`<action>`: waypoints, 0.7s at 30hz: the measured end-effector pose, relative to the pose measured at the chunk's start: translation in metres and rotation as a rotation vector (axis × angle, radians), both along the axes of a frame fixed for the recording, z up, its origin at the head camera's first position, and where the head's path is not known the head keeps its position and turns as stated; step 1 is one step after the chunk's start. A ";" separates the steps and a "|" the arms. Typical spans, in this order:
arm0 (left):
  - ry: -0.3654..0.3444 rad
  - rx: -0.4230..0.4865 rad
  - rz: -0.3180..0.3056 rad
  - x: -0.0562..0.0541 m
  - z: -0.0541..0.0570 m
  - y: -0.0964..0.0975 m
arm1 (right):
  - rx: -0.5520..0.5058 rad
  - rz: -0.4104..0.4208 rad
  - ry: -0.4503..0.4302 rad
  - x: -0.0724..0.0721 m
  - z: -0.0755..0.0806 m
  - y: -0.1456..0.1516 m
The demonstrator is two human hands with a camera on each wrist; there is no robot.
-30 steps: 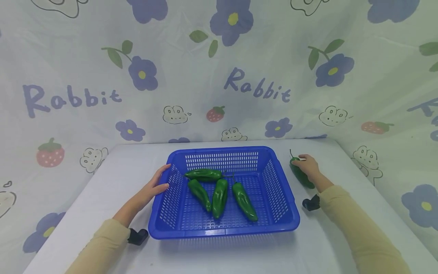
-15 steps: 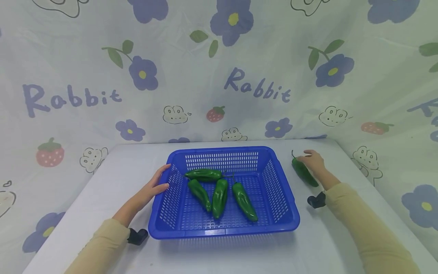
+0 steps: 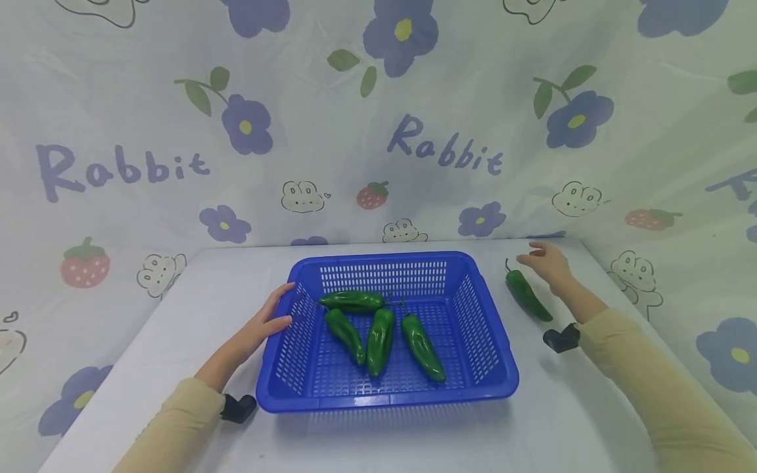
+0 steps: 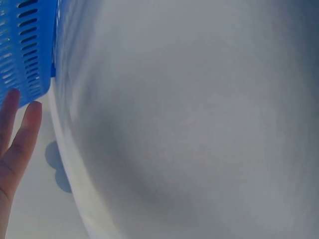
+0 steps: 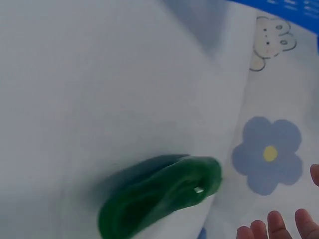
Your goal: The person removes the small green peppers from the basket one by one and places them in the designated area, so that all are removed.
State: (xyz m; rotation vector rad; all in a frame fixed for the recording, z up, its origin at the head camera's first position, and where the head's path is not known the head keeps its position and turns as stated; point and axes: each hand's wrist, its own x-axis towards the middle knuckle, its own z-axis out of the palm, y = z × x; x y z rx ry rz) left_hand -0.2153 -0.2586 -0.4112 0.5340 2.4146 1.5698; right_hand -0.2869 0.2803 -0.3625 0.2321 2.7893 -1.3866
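My left hand rests against the left rim of a blue plastic basket, its fingers extended. In the left wrist view, two straight fingertips meet the slotted basket wall. My right hand hovers beyond the upper right of a green chili pepper, holding nothing. That pepper lies on the table right of the basket, stem pointing away. From the right wrist, the pepper appears apart from the fingertips. Inside the basket lie several green peppers, one crosswise behind the others, including a rightmost one.
A white cloth covers the table. Behind it hangs a curtain printed with flowers, rabbits and strawberries. Black wrist-worn pieces show beneath the left sleeve and the right sleeve.
My right hand has let go of the pepper and drawn up and to the right. The pepper shifted slightly right and now lies on the table. The left hand and basket stayed put.
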 end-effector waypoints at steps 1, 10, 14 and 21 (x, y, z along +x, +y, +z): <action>0.000 -0.001 0.001 0.000 0.000 0.000 | -0.008 0.012 -0.003 0.001 0.004 -0.001; 0.001 0.003 0.001 0.000 -0.001 0.000 | -0.024 0.155 -0.040 0.012 0.038 -0.013; -0.002 0.006 0.002 0.000 -0.002 -0.001 | 0.002 0.200 -0.025 0.020 0.053 -0.027; -0.004 0.006 -0.001 0.000 -0.001 -0.001 | 0.009 0.252 -0.013 0.032 0.075 -0.052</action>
